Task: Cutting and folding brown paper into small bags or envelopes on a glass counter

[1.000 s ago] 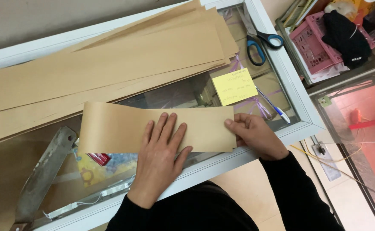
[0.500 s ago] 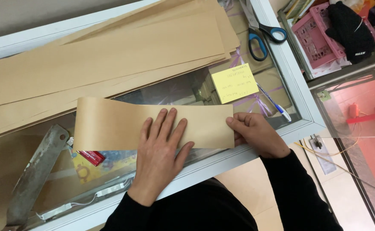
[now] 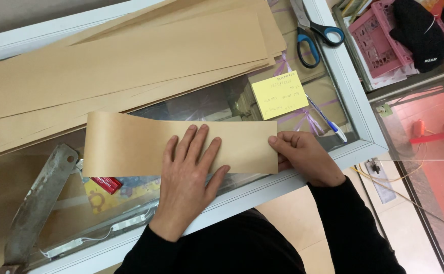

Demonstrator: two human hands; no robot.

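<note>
The left hand (image 3: 189, 175) lies flat with fingers spread on a brown paper strip (image 3: 131, 144) on the glass desk (image 3: 351, 109), the right hand (image 3: 305, 157) pinches the strip's end, and a yellow note (image 3: 279, 95) sits just past the right hand.

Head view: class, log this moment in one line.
left hand: flat on brown paper strip | right hand: pinching strip's right end | surface: glass counter
</note>
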